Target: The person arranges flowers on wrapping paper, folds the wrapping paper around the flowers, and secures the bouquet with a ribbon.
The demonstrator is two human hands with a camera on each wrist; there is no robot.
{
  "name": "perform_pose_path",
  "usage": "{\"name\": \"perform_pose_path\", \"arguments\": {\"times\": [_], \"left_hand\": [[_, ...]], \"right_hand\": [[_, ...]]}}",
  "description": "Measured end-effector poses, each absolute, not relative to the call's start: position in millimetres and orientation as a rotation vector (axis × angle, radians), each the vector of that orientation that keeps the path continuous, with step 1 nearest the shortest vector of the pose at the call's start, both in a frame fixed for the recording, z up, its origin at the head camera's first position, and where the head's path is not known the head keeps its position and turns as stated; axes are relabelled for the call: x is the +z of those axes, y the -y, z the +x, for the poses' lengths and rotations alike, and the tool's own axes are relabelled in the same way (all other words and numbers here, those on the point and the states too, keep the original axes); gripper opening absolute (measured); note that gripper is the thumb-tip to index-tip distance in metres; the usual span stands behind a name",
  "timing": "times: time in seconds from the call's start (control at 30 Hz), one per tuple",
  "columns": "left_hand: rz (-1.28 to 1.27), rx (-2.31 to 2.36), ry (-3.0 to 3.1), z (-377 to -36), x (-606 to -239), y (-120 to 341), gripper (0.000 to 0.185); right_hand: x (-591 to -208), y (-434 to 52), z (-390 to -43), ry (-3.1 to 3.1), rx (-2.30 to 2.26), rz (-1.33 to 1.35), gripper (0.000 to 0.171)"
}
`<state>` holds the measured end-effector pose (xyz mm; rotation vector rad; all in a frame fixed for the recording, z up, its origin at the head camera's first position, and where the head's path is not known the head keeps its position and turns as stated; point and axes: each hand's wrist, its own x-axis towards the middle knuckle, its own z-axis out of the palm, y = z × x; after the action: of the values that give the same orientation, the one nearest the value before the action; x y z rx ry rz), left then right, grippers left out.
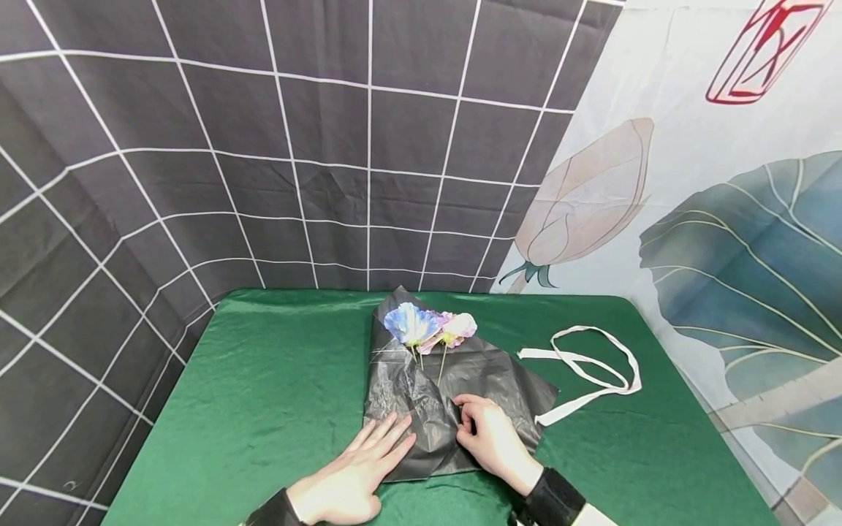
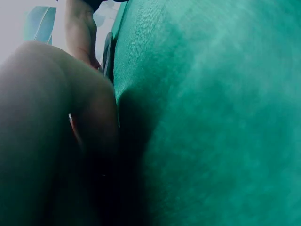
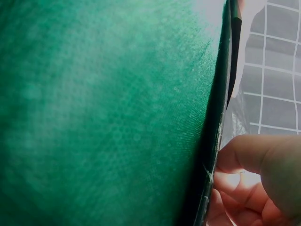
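Note:
A dark grey wrapping sheet (image 1: 490, 380) lies on the green tablecloth (image 1: 263, 387), folded partly over two artificial flowers, one blue (image 1: 409, 324) and one pink (image 1: 458, 327), whose stems run down under the fold. My left hand (image 1: 368, 453) lies flat with straight fingers on the sheet's lower left part. My right hand (image 1: 475, 424) pinches a fold of the sheet near its middle. In the right wrist view the curled fingers (image 3: 249, 155) hold the sheet's edge (image 3: 214, 155). The left wrist view shows only my palm (image 2: 51, 132) against the cloth.
A white ribbon (image 1: 592, 369) lies looped on the cloth to the right of the sheet. Dark checked fabric hangs behind and to the left; a printed flower backdrop (image 1: 723, 219) hangs at the right. The table's far edge sits just behind the flowers.

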<state>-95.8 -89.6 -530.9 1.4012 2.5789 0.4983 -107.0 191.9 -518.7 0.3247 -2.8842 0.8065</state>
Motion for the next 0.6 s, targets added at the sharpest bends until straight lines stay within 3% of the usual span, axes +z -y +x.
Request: {"name": "perform_pose_path", "arguments": {"times": [0.37,0.47,0.6], "left_hand": [[1.341,0.554,-2.633,-92,-524,89,0.057],[1.375,0.454,-2.695,-94,-525,87,0.057],[1.367,0.354,-2.725,-104,-523,82,0.071]], "right_hand": [[-519,-192,-106,2.89,0.826,0.317,0.034],[-519,-192,-106,2.885,0.833,0.318,0.036],[-519,-192,-106,2.877,0.828,0.327,0.035]]}}
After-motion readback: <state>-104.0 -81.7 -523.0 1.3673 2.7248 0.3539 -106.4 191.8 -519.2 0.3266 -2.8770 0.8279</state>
